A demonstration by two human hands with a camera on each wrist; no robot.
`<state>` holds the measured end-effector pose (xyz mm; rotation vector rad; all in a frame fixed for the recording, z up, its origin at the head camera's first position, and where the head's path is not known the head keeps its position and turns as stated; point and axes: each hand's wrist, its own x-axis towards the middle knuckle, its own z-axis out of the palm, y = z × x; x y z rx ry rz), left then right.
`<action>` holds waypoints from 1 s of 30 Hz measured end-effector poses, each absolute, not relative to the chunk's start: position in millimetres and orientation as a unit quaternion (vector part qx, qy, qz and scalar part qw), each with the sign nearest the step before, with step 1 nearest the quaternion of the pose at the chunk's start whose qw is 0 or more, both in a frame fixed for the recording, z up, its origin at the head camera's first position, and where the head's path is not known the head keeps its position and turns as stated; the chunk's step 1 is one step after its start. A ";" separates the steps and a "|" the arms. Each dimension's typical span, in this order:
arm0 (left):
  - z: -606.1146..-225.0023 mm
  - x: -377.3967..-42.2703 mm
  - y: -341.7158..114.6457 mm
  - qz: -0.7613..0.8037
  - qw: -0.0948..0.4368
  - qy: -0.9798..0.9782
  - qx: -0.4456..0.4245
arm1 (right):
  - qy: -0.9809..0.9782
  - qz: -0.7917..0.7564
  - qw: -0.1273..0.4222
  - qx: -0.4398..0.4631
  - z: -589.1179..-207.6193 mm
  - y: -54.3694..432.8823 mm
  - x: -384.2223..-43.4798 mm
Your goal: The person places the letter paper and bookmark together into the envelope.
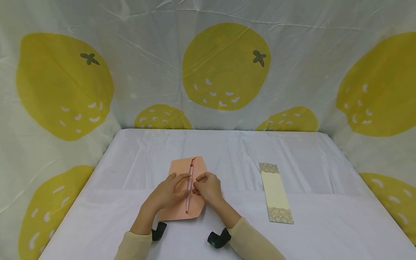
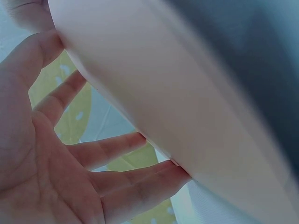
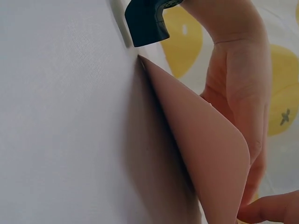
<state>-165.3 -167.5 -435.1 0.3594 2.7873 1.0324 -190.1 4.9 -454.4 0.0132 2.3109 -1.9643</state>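
Note:
A salmon-pink paper envelope (image 1: 177, 213) lies on the white table, its flap folded out to the right and a narrow white strip with red ends (image 1: 187, 202) running lengthwise along it. My left hand (image 1: 166, 191) rests on the envelope's left part, fingers spread and fairly straight; the left wrist view shows its fingertips touching the paper's edge. Right of the strip, my right hand (image 1: 208, 187) is over the flap with curled fingers and the thumb near the strip. I cannot tell whether it pinches anything. In the right wrist view the envelope's edge (image 3: 205, 144) stands raised above the tabletop.
A cream card-like piece (image 1: 276, 191) with patterned gold bands at both ends lies to the right. Black wrist cameras (image 1: 219, 238) sit below the hands. A lemon-print cloth (image 1: 152, 72) hangs behind and at both sides of the table.

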 end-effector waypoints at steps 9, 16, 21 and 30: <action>-435.9 -165.1 -167.6 0.343 0.077 0.929 0.120 | 0.756 -0.653 0.041 0.004 -444.2 17.9 -181.5; -439.4 -166.7 -168.8 0.338 0.074 0.930 0.124 | 0.749 -0.661 0.043 0.001 -435.7 27.1 -176.6; -440.1 -167.0 -168.4 0.335 0.073 0.931 0.126 | 0.755 -0.654 0.045 0.003 -433.1 35.0 -174.6; -438.1 -166.2 -168.3 0.333 0.080 0.931 0.124 | 0.776 -0.630 0.023 0.002 -436.1 50.3 -173.2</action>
